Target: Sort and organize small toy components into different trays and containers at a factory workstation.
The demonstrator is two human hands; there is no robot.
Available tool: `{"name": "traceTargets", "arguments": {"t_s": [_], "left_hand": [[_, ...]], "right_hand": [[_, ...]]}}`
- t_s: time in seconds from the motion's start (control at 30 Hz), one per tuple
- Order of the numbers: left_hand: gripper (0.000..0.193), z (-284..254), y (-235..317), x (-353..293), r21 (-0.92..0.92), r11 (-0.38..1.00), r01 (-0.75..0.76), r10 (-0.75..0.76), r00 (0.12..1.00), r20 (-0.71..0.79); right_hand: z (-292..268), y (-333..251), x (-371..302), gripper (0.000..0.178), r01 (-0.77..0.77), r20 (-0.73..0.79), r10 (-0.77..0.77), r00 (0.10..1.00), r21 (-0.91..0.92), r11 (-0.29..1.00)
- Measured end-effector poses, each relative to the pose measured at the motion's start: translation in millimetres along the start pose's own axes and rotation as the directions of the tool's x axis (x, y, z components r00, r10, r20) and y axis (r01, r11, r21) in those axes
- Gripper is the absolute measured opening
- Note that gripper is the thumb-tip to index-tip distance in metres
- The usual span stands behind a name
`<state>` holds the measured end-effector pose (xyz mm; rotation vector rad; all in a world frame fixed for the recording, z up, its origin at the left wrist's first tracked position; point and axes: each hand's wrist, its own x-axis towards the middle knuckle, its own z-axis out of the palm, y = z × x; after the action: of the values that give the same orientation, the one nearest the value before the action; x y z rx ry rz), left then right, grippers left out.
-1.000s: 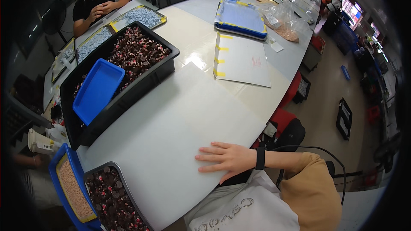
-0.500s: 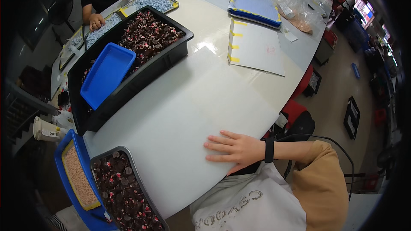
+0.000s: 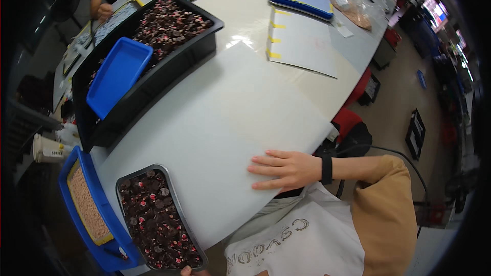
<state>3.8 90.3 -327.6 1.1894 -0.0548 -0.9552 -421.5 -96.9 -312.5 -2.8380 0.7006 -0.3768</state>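
Found the grey tray [image 3: 166, 176] left of the right hand [image 3: 284, 169] and nearer the body, apart from it. Read its long axis as running away from the body, slanting left at the far end. Put the left hand [image 3: 192, 272] as the nearer one: touched the tray's near end, mostly cut off by the lower edge. Could not tell any grip under the rim. Saw the right hand flat on the white work surface [image 3: 230, 102], fingers loosely spread, holding nothing.

Noted dark and pink pieces [image 3: 156, 220] covering the tray. Saw similar pieces in the black bin [image 3: 179, 67] beyond, with a shallow blue tray [image 3: 120, 79] lying on top. Spotted tan granules [image 3: 88, 205] in a yellow-edged tray inside the blue tub [image 3: 105, 202], just left.
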Motion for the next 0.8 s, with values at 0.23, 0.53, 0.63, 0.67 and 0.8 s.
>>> {"name": "traceTargets", "arguments": {"t_s": [0.23, 0.53, 0.63, 0.67, 0.8], "left_hand": [[0.051, -16, 11, -17, -0.003, 0.993, -0.114, 0.113, 0.989, -0.091], [0.052, -20, 36, -34, 0.058, 0.989, -0.14, 0.146, 0.982, -0.119], [0.052, -17, 38, -36, 0.06, 0.992, -0.108, 0.113, 0.989, -0.091], [0.052, -12, 28, -31, 0.044, 0.996, -0.082, 0.084, 0.994, -0.063], [0.053, 38, -4, -15, -0.029, 1.0, 0.008, -0.004, 0.993, 0.117]], "right_hand": [[-10, -3, 15, 0.07, -0.024, 0.04, 0.023, 0.999, 0.023, 0.999], [-12, 6, 35, 0.08, -0.044, 0.07, 0.041, 0.997, 0.049, 0.998], [-21, 5, 29, 0.082, -0.094, 0.126, 0.089, 0.988, 0.036, 0.995], [-21, 6, 26, 0.082, -0.119, 0.138, 0.118, 0.983, 0.0, 0.993], [-1, -1, 22, 0.079, -0.02, -0.037, 0.024, 0.999, 0.112, 0.993]]}}
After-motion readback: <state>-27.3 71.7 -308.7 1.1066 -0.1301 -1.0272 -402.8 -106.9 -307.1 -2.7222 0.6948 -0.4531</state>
